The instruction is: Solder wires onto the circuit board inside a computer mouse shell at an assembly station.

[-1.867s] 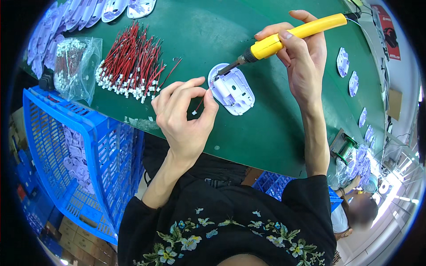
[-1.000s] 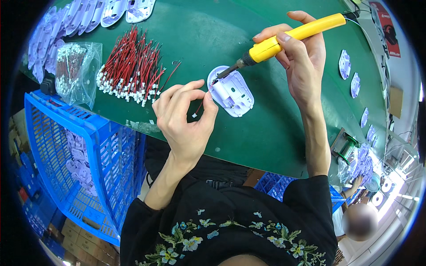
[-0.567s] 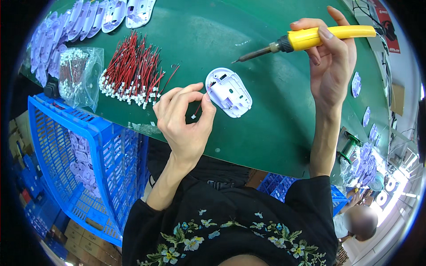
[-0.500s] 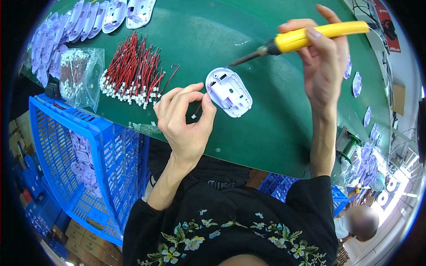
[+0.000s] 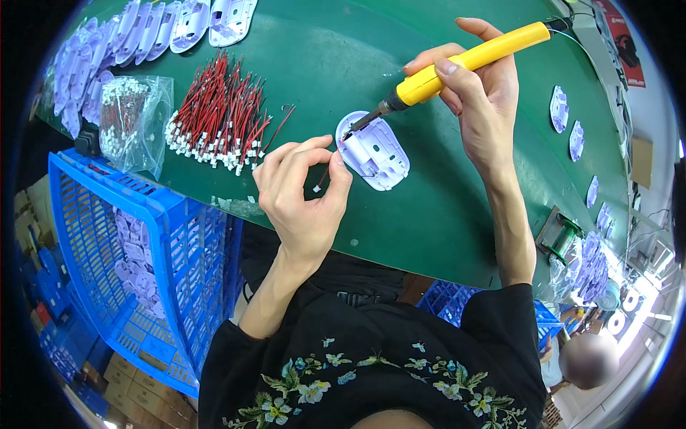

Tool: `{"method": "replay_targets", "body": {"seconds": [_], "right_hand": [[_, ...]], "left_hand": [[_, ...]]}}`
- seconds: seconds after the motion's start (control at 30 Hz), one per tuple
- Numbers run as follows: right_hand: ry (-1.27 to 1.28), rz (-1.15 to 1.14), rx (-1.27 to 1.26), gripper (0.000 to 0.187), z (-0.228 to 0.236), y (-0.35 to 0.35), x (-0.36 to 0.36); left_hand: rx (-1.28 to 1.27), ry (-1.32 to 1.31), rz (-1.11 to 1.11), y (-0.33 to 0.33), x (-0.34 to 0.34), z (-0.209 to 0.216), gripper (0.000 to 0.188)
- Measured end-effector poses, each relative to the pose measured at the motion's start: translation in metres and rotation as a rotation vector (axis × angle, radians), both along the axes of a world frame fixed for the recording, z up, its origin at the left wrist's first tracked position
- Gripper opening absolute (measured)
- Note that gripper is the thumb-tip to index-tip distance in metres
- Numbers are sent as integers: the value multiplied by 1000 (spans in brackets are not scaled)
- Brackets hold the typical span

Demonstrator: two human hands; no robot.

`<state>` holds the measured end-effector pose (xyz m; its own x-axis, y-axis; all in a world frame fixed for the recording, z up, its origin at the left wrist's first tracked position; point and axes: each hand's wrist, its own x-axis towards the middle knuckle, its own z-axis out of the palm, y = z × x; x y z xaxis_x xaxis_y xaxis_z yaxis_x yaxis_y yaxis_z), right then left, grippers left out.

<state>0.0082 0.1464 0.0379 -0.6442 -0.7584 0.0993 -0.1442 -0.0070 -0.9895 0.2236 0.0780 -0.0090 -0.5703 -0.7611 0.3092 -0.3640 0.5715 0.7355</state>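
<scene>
A yellow soldering iron (image 5: 475, 63) slants down from my right hand (image 5: 477, 96), whose fingers are wrapped round its handle. Its dark tip reaches into the upper left part of a pale lilac oval plastic shell (image 5: 389, 154) on the table. My left hand (image 5: 304, 193) pinches a short red-and-black wire (image 5: 325, 176) at the shell's left edge. A small white connector (image 5: 316, 189) hangs from that wire below the fingers. The exact spot where tip and wire end come together is too small to make out.
A pile of red wires with white connectors (image 5: 221, 114) lies left, beside a clear bag (image 5: 132, 121) of more. Plastic shells (image 5: 157, 32) line the far left. A blue crate (image 5: 164, 214) stands at the near left. A green solder spool (image 5: 568, 232) sits right; a person (image 5: 587, 361) is beyond.
My right hand has moved left and down, bringing the soldering iron's tip from the shell's far edge into the shell. My left hand keeps its pinch on the wire, almost unmoved.
</scene>
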Motion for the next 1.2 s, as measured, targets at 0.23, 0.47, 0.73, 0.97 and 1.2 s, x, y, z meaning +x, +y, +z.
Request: {"method": "replay_targets", "body": {"seconds": [0.23, 0.47, 0.73, 0.97, 1.2], "right_hand": [[-22, -3, -15, 49, 0, 0, -1], [-50, -4, -43, 49, 1, 3, 0], [-65, -16, -87, 51, 5, 2, 0], [-203, 9, -174, 66, 16, 15, -19], [-286, -33, -312, 80, 18, 21, -28]], "left_hand": [[-1, -10, 12, 1, -1, 1, 9], [4, 4, 17, 2, -1, 0, 9], [18, 43, 36, 2, -3, -4, 13], [18, -9, 6, 7, -11, 8, 8], [114, -177, -42, 22, 17, 31, 12]]}}
